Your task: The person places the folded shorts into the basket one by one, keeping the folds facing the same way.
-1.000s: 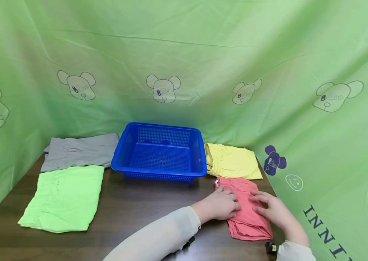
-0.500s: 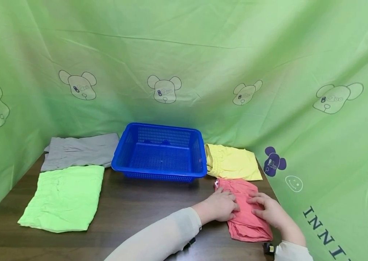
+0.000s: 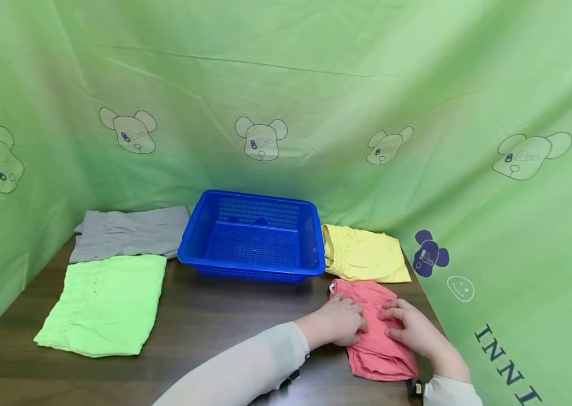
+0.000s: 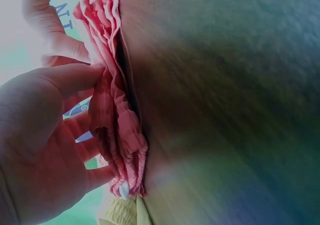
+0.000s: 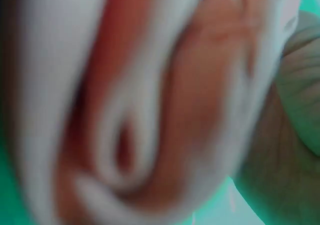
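Folded salmon-red pants [image 3: 374,335] with a gathered waistband lie at the right of the table, waistband end away from me. My left hand [image 3: 339,320] rests on their left side. In the left wrist view, its thumb touches the side edge while the spread fingers lie over the top. From the right, my right hand [image 3: 415,330] rests with slightly bent fingers on the cloth. Blurred folded layers of the pants [image 5: 200,105] fill the right wrist view, beside part of the right hand [image 5: 300,85]; its fingertips are hidden there.
A blue plastic basket [image 3: 253,270] stands at the back centre. Folded yellow pants [image 3: 367,256] lie right of it, just beyond the red ones. Folded grey pants [image 3: 133,231] and a lime-green folded garment [image 3: 105,304] lie left. A green curtain [image 3: 286,84] surrounds the dark wooden table [image 3: 225,321].
The red pants have slid slightly left and nearer to me, both hands moving along with them. The view has shifted a little; the basket and other clothes stay in place.
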`<action>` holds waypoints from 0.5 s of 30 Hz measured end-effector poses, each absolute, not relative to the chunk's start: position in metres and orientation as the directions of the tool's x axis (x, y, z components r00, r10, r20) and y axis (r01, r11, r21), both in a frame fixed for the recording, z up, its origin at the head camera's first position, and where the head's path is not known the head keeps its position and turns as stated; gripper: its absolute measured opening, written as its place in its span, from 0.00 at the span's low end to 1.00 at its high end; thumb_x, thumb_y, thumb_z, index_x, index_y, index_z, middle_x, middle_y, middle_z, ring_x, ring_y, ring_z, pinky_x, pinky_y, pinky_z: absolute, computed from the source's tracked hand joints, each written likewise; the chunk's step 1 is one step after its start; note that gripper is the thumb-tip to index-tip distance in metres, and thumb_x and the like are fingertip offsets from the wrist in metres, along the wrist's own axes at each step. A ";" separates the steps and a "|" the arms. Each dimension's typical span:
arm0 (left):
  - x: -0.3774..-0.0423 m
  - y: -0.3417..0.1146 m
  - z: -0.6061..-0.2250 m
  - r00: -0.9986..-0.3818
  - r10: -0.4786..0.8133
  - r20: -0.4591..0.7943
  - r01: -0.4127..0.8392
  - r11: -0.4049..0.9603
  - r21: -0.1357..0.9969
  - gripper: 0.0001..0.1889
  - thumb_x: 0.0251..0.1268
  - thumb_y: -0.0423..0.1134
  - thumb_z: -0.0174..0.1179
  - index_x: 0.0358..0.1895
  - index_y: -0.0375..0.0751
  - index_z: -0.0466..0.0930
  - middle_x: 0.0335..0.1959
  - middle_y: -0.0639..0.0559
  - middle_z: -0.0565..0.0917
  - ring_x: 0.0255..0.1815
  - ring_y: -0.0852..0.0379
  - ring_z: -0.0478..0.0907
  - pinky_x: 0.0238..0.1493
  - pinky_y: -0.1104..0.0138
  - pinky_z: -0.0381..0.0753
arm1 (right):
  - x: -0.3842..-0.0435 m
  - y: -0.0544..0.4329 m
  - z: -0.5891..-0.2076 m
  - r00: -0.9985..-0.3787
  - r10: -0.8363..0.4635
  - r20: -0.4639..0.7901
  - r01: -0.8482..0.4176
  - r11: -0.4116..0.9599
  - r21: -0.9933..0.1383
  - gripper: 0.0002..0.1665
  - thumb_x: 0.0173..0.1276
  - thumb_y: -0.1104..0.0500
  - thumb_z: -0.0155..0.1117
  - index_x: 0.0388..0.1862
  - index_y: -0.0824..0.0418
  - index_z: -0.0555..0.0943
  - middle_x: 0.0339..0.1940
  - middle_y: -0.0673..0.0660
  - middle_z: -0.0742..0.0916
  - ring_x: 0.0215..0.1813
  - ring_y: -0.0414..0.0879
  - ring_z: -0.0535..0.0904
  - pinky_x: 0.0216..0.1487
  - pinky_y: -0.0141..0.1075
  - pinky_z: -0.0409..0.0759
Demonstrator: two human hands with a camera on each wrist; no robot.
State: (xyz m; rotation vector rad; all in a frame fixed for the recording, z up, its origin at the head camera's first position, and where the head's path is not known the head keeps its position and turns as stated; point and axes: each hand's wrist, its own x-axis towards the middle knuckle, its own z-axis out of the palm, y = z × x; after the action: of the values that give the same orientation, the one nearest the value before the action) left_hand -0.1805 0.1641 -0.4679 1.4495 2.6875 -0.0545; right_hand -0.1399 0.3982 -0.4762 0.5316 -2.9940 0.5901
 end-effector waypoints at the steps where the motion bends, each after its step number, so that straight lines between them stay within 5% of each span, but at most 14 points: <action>1: -0.180 0.163 -0.467 -0.546 0.832 -0.097 0.835 0.550 0.011 0.14 0.69 0.59 0.63 0.56 0.78 0.83 0.60 0.70 0.78 0.67 0.63 0.70 0.72 0.56 0.65 | -0.140 0.397 -0.476 -0.938 -0.331 0.104 -0.346 0.868 -0.356 0.16 0.55 0.66 0.78 0.41 0.53 0.88 0.54 0.54 0.84 0.58 0.59 0.80 0.61 0.53 0.78; 15: -0.179 0.134 -0.460 -0.506 0.849 -0.150 0.858 0.514 0.013 0.15 0.73 0.57 0.58 0.59 0.80 0.81 0.62 0.71 0.76 0.73 0.60 0.65 0.74 0.56 0.64 | -0.140 0.381 -0.474 -0.900 -0.421 0.110 -0.431 0.831 -0.351 0.16 0.55 0.63 0.79 0.42 0.51 0.88 0.52 0.52 0.82 0.55 0.55 0.79 0.58 0.50 0.78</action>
State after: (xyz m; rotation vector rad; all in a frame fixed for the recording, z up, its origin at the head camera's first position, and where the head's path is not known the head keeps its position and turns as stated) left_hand -0.1786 0.1343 -0.4598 1.4823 2.6118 -0.0942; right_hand -0.1403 0.3814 -0.4741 0.6936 -2.9790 0.5813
